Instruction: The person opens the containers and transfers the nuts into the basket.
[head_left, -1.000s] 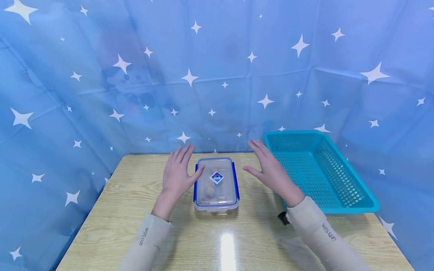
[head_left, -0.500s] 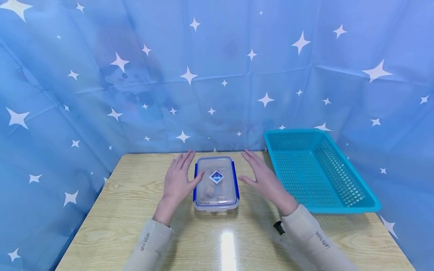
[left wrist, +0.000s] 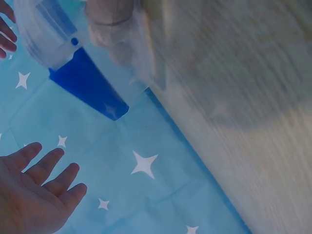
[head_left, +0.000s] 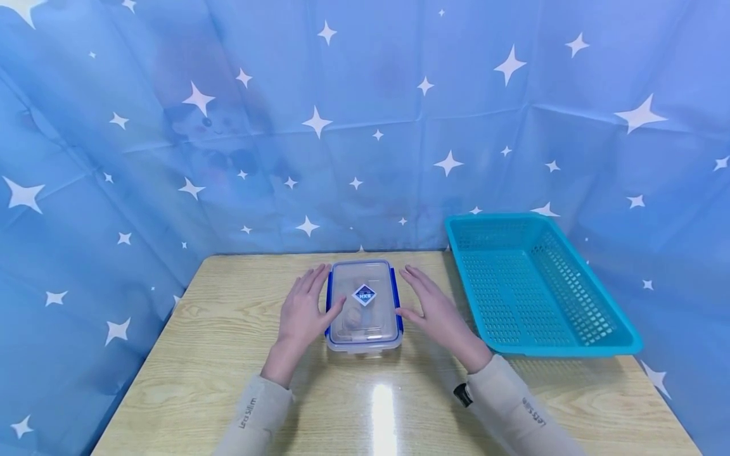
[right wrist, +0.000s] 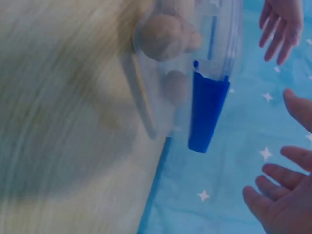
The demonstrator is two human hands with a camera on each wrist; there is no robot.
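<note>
A clear plastic food container with a blue-edged lid and a diamond-shaped label sits on the table between both hands. Through its wall in the right wrist view, several pale brown rounded things show. Blue side latches hang along its long sides, flared outward in the wrist views. My left hand is at the container's left side, fingers extended and thumb over the lid's edge in the head view. On the other side my right hand has its fingers spread, thumb tip right at the right latch.
A teal plastic basket with perforated walls stands at the table's right side. A blue curtain with white stars hangs behind the wooden table. A dark band shows by the right sleeve.
My right hand has moved left and slightly down, close to the container's right side. My left hand has shifted slightly right. The container stays in place, its lid on.
</note>
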